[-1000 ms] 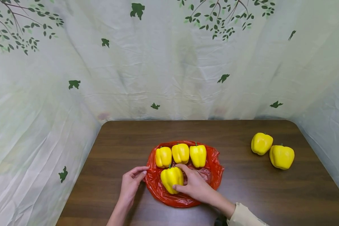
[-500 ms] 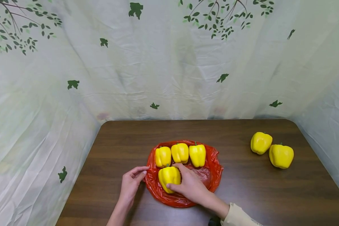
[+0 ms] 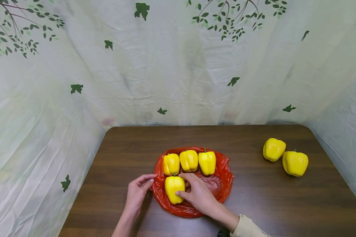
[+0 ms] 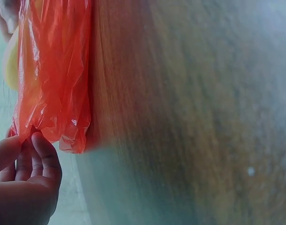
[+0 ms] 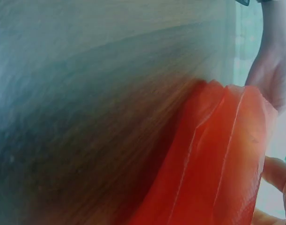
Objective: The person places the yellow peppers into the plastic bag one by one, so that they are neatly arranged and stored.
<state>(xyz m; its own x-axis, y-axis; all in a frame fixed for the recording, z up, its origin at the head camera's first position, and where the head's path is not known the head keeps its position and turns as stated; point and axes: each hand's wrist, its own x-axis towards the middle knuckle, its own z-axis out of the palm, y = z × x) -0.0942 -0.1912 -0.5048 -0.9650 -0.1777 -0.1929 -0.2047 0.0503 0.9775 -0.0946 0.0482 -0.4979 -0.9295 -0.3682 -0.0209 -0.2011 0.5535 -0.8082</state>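
Note:
A red plastic bag [image 3: 225, 177] lies spread open on the table, its rim bunched around the peppers inside. At its left edge my left hand [image 3: 137, 194] pinches the plastic between thumb and fingertips; the left wrist view shows this pinch on the bag [image 4: 54, 79] close up. My right hand [image 3: 200, 194] reaches in from the right and holds a yellow bell pepper [image 3: 173, 189] in the front left of the bag, thumb on its near right side. Behind it, a row of three yellow bell peppers has a left one [image 3: 171, 164], a middle one [image 3: 189, 160] and a right one [image 3: 207, 163].
Two more yellow bell peppers, one farther back [image 3: 274, 149] and one nearer [image 3: 295, 163], stand on the right of the brown wooden table [image 3: 130, 144]. Pale cloth [image 3: 172, 65] with leaf prints hangs behind and beside the table.
My right hand has shifted the front pepper a little left within the bag and turned it more upright. My left hand stays on the bag's edge.

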